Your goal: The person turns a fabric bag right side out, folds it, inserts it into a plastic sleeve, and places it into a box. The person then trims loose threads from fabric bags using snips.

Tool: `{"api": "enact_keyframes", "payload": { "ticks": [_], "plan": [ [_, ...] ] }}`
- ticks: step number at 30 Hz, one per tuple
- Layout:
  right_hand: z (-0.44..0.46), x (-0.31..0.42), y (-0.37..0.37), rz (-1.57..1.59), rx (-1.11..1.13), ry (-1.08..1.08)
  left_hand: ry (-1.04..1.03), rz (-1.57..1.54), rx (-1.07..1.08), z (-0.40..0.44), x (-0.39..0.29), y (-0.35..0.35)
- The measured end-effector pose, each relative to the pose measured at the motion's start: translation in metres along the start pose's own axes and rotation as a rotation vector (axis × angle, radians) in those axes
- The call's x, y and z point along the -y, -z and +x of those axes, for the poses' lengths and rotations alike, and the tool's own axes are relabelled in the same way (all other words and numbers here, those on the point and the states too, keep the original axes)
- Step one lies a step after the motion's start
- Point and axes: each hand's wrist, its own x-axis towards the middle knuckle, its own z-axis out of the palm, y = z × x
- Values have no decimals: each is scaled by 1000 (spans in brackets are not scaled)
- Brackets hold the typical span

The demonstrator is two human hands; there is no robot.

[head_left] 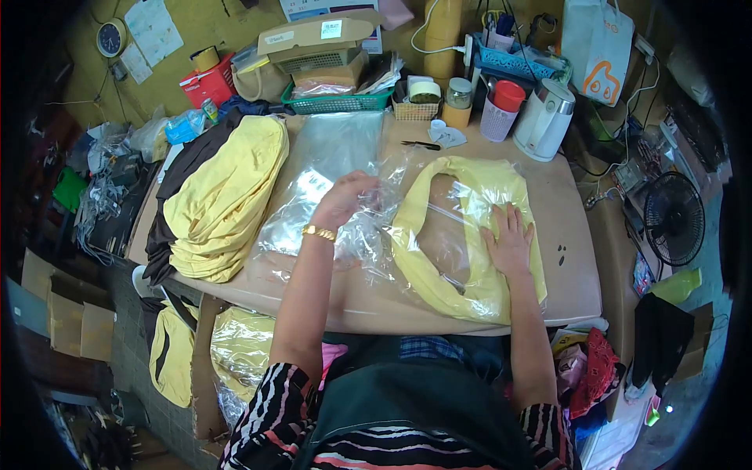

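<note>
A folded yellow garment (411,258) lies in a ring shape on the table, inside a clear plastic bag (380,243). My right hand (509,243) rests flat on the bagged garment's right side, fingers spread. To the left, my left hand (345,202) has its fingers closed on the loose, crumpled end of the bag. Beneath that hand, a stack of flat clear plastic bags (341,141) reaches toward the back of the table. Further left is a pile of yellow garments (231,200) with dark brown cloth (184,184) along its far side.
Along the table's back stand a green basket (341,102), a jar (457,102), a perforated cup (499,119) and a white kettle (544,121). Black thread snips (421,145) lie before them. A fan (674,218) stands right. Below left, a cardboard box (205,376) holds bagged yellow garments.
</note>
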Motion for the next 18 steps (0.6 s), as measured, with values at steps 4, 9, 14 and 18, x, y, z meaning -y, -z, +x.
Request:
{"api": "enact_keyframes", "payload": {
  "ticks": [4, 9, 14, 18],
  "plan": [
    [-1, 1, 3, -4, 42, 9, 131, -1218, 77, -22, -20, 10],
    [0, -4, 5, 6, 79, 35, -446, -564, -840, -49, 4, 76],
    [2, 0, 3, -13, 49, 3, -147, 82, -542, -145, -30, 57],
    [1, -1, 0, -24, 52, -5, 36, 471, -79, -138, 9, -28]
  ]
}}
